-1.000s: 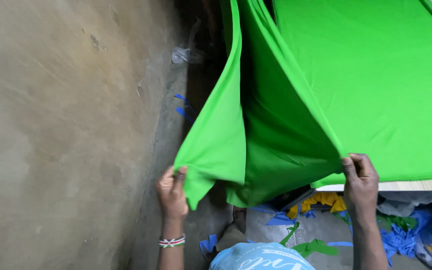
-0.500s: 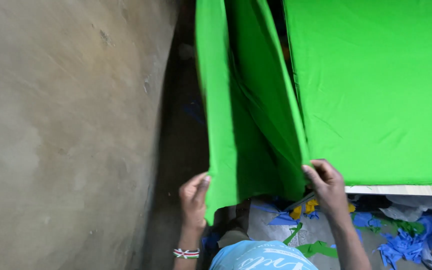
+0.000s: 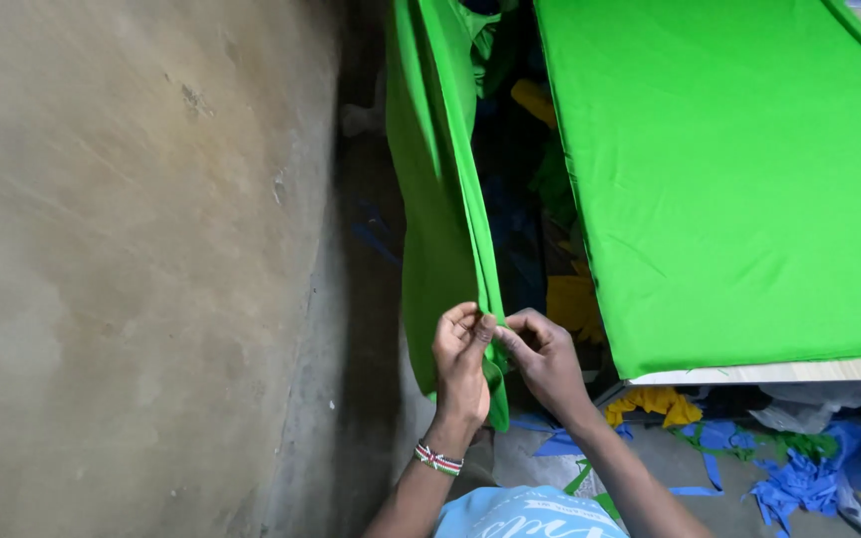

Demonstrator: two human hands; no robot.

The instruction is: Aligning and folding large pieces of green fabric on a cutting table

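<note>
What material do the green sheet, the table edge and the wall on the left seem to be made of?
Green sheet: seems a thin, smooth woven fabric with a slight sheen; it hangs in soft folds where both hands pinch it.
Table edge: seems pale bare wood, matte.
Wall: seems rough cement plaster, matte, with chips and stains.

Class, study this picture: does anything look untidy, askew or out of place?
Yes. Blue, yellow and green fabric scraps lie scattered on the floor under the table edge. The green cloth pinched by the left hand and right hand hangs off the table.

left hand (image 3: 462, 361) fingers pinched | right hand (image 3: 548, 359) fingers pinched | hands touching
</note>
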